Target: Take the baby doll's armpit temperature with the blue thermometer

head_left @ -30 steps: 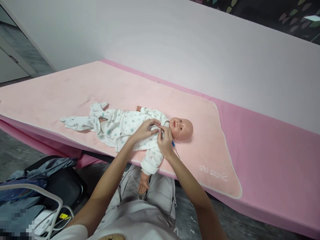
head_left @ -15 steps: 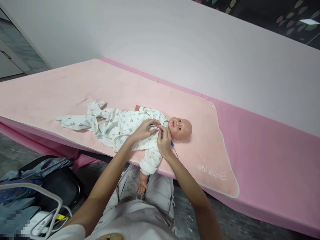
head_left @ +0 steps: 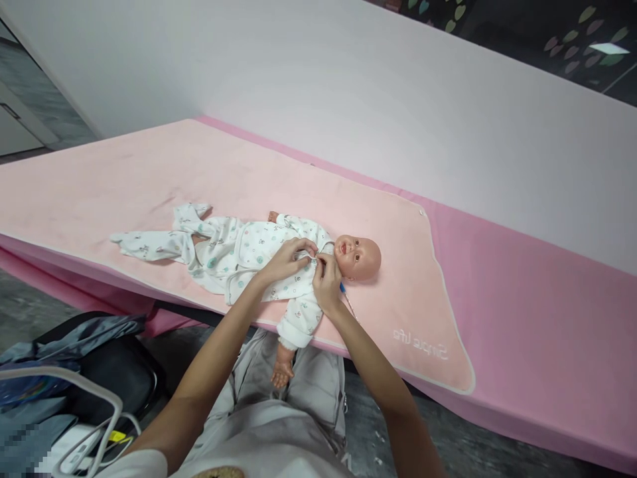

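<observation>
A bald baby doll (head_left: 359, 257) lies face up, its head to the right. It wears white patterned clothes (head_left: 259, 240) with empty-looking leg ends at the left. Over the doll's upper chest, my left hand (head_left: 291, 259) pinches the edge of the garment near the neckline. My right hand (head_left: 327, 280) is beside it, just below the doll's chin, its fingertips closed on the same bit of cloth. One doll arm (head_left: 283, 366) hangs past the front edge. A thin cord with a blue end (head_left: 342, 287) shows beside my right wrist.
The doll lies on a pale pink mat (head_left: 408, 292) over a pink-covered bed (head_left: 537, 318). A white wall (head_left: 298, 79) stands behind. At the lower left, a black chair (head_left: 124, 372) holds grey cloth, a white box and cables.
Both hands keep nearly the same place and grip at the neckline. The view has shifted very slightly.
</observation>
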